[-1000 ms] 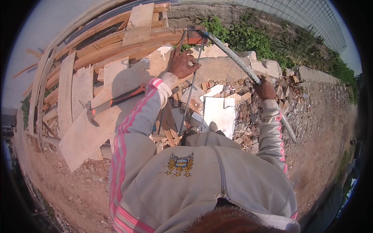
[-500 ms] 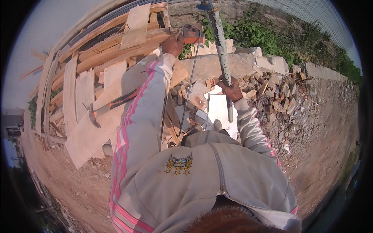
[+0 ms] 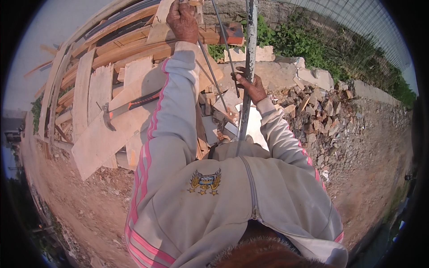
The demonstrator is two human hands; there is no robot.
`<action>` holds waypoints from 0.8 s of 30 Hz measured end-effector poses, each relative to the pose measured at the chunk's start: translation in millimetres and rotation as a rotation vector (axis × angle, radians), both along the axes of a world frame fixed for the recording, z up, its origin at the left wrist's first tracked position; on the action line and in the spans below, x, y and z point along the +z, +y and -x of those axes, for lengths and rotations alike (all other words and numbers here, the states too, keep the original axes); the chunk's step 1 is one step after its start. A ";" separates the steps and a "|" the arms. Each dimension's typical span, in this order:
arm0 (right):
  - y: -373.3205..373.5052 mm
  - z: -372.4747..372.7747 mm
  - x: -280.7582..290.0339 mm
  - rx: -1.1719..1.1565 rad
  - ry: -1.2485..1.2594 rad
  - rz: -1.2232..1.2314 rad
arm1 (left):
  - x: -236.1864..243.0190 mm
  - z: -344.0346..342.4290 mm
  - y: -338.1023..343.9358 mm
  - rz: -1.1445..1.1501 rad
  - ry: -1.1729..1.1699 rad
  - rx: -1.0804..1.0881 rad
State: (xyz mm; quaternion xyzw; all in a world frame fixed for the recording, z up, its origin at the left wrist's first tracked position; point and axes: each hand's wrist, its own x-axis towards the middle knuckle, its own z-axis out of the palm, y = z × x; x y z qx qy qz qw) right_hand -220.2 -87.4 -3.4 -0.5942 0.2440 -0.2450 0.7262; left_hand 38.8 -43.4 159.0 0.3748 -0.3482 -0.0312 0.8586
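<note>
My left hand (image 3: 182,24) is raised near the top of the view, fingers closed on a thin bent steel rod (image 3: 209,64). My right hand (image 3: 252,87) grips a long, paint-flaked white metal pipe (image 3: 250,40) standing out before my body; its fingertips also reach the rod’s other length alongside. An orange-and-black handled hammer (image 3: 127,107) lies on pale boards left of my left arm. A reddish block (image 3: 233,32) is at the end of a timber behind the rod and pipe.
Stacked planks and boards (image 3: 80,89) fill the left. Broken brick rubble (image 3: 319,109) and a concrete ledge (image 3: 279,67) are at the right and centre. Weeds (image 3: 308,44) grow along a wall beneath wire mesh (image 3: 366,35). A dirt path (image 3: 344,192) runs at the right.
The pipe swung from slanting rightward to nearly straight ahead. My left hand moved forward and upward with the rod. My right hand moved leftward and up to beside the rod.
</note>
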 end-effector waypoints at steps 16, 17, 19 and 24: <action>-61.1 19.0 96.1 -0.206 0.066 0.265 | 24.9 -79.4 46.4 -0.147 0.212 0.326; -70.5 21.1 101.3 -0.197 0.079 0.291 | 26.6 -82.2 48.0 -0.204 0.177 0.349; -89.8 25.8 112.8 -0.177 0.105 0.342 | 28.7 -88.1 50.0 -0.317 0.110 0.395; -143.4 -3.4 122.1 -0.079 0.242 0.557 | -29.5 -170.0 75.2 -0.861 -0.252 0.895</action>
